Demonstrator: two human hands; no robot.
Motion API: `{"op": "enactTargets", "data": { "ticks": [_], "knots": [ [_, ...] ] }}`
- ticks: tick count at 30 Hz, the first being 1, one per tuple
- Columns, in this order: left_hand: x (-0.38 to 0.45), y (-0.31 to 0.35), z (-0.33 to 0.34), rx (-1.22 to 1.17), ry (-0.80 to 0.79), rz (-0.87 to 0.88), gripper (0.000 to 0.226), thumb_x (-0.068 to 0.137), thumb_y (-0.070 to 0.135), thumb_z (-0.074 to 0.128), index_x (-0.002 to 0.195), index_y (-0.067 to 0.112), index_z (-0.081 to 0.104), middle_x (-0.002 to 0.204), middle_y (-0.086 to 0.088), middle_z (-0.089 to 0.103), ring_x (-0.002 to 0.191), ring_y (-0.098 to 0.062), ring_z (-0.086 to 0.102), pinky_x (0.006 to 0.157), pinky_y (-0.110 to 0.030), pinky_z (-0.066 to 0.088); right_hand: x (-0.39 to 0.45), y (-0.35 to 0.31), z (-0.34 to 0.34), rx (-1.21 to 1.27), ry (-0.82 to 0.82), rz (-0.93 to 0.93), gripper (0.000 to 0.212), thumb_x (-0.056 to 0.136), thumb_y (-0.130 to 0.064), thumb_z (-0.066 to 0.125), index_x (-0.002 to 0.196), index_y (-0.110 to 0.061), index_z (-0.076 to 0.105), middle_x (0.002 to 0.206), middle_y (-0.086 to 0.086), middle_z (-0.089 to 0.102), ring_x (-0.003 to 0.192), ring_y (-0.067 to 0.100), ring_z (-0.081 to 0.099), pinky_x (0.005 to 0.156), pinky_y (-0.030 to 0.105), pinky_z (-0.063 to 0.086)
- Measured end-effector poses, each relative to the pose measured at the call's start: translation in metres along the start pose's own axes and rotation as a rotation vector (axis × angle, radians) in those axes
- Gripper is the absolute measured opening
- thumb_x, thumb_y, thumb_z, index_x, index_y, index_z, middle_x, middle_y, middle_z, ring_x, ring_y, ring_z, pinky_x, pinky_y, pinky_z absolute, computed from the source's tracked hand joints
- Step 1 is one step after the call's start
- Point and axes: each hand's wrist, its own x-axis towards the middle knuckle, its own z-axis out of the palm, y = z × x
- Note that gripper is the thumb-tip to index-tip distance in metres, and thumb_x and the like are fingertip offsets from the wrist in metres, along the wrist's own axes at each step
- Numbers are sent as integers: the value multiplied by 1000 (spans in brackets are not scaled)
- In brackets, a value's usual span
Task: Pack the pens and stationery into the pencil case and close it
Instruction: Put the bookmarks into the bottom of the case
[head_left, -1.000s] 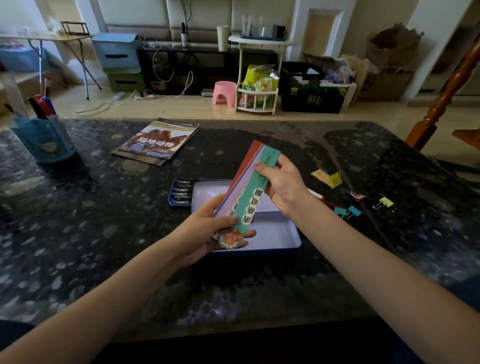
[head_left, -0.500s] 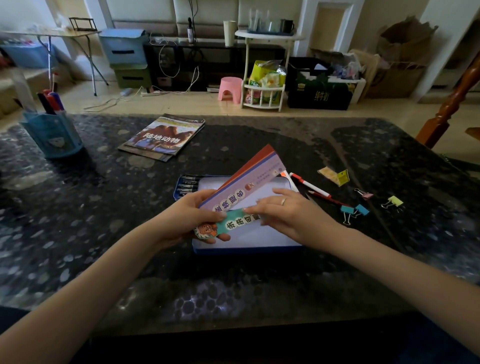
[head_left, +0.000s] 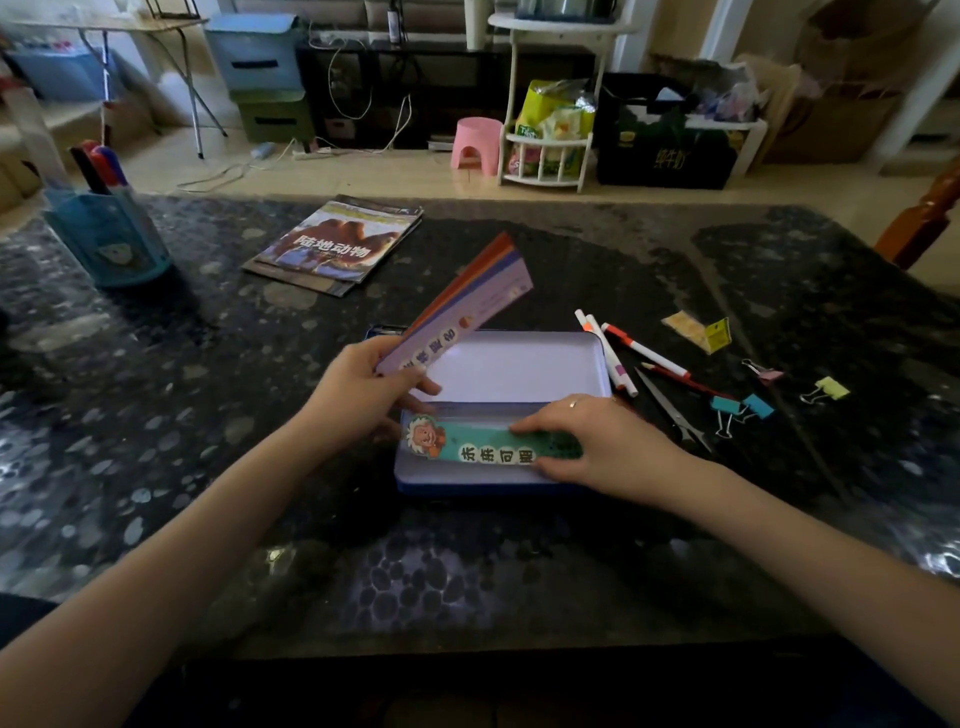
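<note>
Right hand (head_left: 602, 447) laying teal bookmark (head_left: 493, 447) in open pencil case (head_left: 519, 364), left hand (head_left: 363, 395) gripping bookmark stack (head_left: 467, 306)

There were two hands (head_left: 363, 395), one pencil case (head_left: 519, 369), four clips (head_left: 831, 388), two white pens (head_left: 644, 353), one pair of scissors (head_left: 670, 408) and one pen cup (head_left: 111, 239).

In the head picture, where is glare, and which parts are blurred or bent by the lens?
Head view: window light glares on the glossy dark table, strongest at its left and right edges; the room behind is soft; the blue pen holder and the far table edge bend from wide-angle distortion; the pencil case and green bookmark are sharp enough to read.
</note>
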Motion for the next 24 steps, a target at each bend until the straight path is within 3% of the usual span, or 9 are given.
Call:
{"op": "enactTargets", "data": {
  "ticks": [4, 8, 10, 12, 16, 22, 24],
  "knots": [
    [0, -1, -6, 125, 73, -28, 22, 94, 13, 51, 112, 25, 55, 80, -1, 71, 62, -14, 62, 47, -29, 50, 8, -1, -5, -3, -76, 43, 42, 84, -30, 69, 126, -27, 60, 120, -9, 61, 106, 5, 50, 93, 21, 40],
    [-6, 4, -5, 353, -108, -22, 20, 92, 13, 52, 106, 26, 57, 83, 1, 71, 58, -15, 67, 47, -32, 53, 10, 1, -5, 88, -114, 66, 36, 80, -26, 74, 115, -29, 66, 104, -11, 58, 96, 4, 52, 86, 20, 43],
    [-8, 6, -2, 465, -197, -13, 17, 90, 12, 55, 97, 26, 60, 82, 3, 69, 64, -17, 69, 56, -38, 57, 9, 1, -6, 151, -139, 95, 32, 80, -24, 75, 111, -31, 67, 99, -14, 57, 94, 5, 55, 85, 20, 45],
    [-9, 6, 2, 519, -243, -10, 15, 91, 12, 54, 97, 24, 61, 82, 5, 69, 65, -11, 66, 56, -30, 55, 9, 0, -8, 237, -189, 120, 29, 81, -21, 74, 106, -34, 68, 97, -17, 57, 92, 2, 55, 80, 15, 44],
    [-9, 5, 3, 489, -317, -26, 13, 93, 11, 50, 101, 19, 58, 85, 0, 72, 44, -5, 60, 47, -22, 49, 8, -3, -10, 299, -242, 140, 29, 84, -14, 70, 103, -35, 67, 94, -19, 56, 87, -2, 55, 73, 10, 40],
    [-10, 4, 4, 452, -328, -41, 13, 94, 12, 49, 104, 16, 57, 84, -3, 72, 40, -7, 58, 44, -21, 48, 6, -1, -13, 338, -283, 148, 31, 86, -9, 66, 103, -35, 67, 97, -19, 61, 90, 0, 58, 78, 13, 46],
    [-10, 5, 2, 451, -304, -33, 12, 93, 11, 51, 101, 16, 58, 83, -3, 72, 41, -7, 59, 44, -22, 49, 6, 1, -16, 365, -224, 148, 32, 87, -6, 64, 100, -34, 68, 98, -15, 67, 90, 1, 62, 81, 17, 50]
  ]
}}
